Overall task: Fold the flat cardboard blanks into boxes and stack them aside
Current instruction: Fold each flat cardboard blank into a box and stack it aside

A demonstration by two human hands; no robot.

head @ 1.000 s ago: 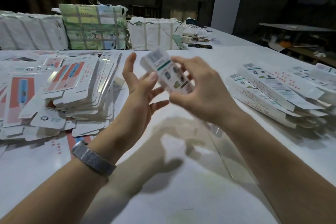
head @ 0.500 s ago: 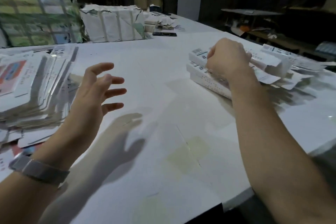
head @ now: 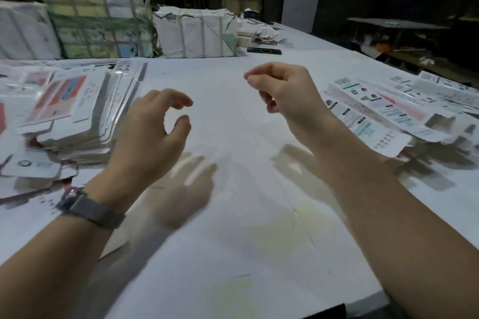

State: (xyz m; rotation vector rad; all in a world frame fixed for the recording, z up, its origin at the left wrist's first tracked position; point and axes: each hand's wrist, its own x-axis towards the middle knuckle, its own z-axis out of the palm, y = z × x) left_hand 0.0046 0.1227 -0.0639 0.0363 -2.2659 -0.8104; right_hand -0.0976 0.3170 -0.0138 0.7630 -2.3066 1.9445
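Open lane down the table's middle, piles on both flanks.
Bare table (head: 233,215) runs between the flat blanks (head: 77,116) on the left and folded boxes (head: 388,111) on the right; wrapped bundles (head: 197,31) wall off the far edge.

Three strapped paper bundles (head: 98,21) at table's (head: 233,215) far edge; dark phone (head: 264,51) beside.

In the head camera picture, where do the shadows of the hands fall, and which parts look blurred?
Head view: the left hand and right hand cast soft shadows on the white table beneath them; the flat blanks look motion-blurred; the background is dark.
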